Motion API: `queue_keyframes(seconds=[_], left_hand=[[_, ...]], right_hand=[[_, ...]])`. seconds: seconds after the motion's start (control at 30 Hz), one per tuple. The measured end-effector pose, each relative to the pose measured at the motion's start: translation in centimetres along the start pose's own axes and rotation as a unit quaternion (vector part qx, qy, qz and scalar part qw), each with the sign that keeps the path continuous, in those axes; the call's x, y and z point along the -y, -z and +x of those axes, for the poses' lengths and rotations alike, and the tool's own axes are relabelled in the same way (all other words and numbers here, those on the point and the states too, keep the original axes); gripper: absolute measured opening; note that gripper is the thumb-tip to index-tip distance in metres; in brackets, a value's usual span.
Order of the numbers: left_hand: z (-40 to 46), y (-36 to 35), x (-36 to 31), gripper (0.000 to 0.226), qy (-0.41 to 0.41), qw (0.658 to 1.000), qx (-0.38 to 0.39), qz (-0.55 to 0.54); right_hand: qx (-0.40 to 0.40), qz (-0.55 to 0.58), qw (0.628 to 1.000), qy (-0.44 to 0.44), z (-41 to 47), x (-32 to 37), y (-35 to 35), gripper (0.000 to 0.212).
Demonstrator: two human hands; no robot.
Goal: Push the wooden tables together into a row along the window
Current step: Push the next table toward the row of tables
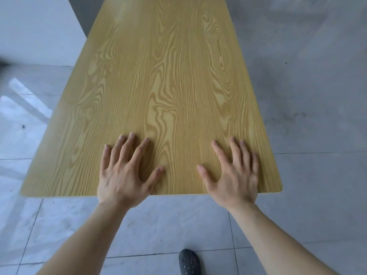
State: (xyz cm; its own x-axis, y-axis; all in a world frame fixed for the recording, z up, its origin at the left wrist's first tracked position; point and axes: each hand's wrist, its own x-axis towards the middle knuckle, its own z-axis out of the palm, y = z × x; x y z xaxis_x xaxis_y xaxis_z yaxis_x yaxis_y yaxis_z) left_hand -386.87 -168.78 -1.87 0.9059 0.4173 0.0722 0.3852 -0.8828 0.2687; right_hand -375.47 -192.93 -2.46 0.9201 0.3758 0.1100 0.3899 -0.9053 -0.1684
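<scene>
The person is wearing nothing on either forearm: both are showing bare, with no sleeves, watch or rings on the left hand [123,175] or right hand [234,175]. One foot is wearing a dark perforated clog [189,262].

Open tiled floor [307,96] flanks the wooden table [168,86] right and near — a white wall [35,30] crowds its far-left side.
</scene>
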Motion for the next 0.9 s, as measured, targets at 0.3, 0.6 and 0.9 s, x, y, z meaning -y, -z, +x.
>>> queue_keyframes(seconds=[0.3, 0.6, 0.9], left_hand=[[7.0, -0.8, 0.2, 0.084, -0.001, 1.000, -0.015, -0.002], [18.5, -1.5, 1.2, 0.085, -0.003, 1.000, -0.027, -0.007], [26.3, -2.0, 1.8, 0.083, -0.002, 1.000, -0.010, 0.003]], right_hand=[[-0.020, 0.011, 1.000, 0.004, 7.2, 0.2, -1.3, 0.081], [-0.030, 0.006, 1.000, 0.003, 18.8, 1.2, -2.9, 0.081], [-0.033, 0.005, 0.999, 0.006, 26.5, 1.6, -4.1, 0.079]])
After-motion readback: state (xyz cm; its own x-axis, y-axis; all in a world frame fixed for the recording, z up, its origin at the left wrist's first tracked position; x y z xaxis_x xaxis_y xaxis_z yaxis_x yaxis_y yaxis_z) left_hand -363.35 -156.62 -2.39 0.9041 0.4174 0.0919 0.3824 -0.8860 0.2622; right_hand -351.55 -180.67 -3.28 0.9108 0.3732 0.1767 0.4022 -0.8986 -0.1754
